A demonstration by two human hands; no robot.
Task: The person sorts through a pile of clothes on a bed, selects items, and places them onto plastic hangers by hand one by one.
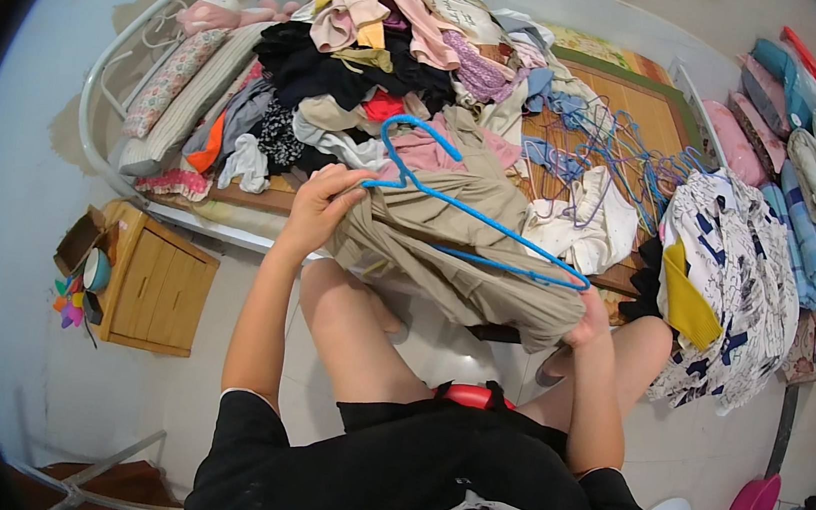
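Observation:
A blue clothes hanger (492,222) lies across a khaki garment (456,279) held stretched out over my lap. My left hand (325,207) is closed at the hanger's left end, pinching the garment there, and that end is partly hidden. My right hand (590,318) grips the garment's right edge, close under the hanger's right end; some of its fingers are behind the cloth. The hook points up and away from me, its tip over the pink cloth (425,148) on the bed. Part of the hanger's lower bar passes under the khaki fabric.
A heaped clothes pile (360,58) covers the bed. Tangled blue and purple hangers (631,150) lie on the bed mat to the right. Patterned clothes (727,281) drape at the bed's right end. A wooden cabinet (161,282) stands left, a pink basin (752,509) lower right.

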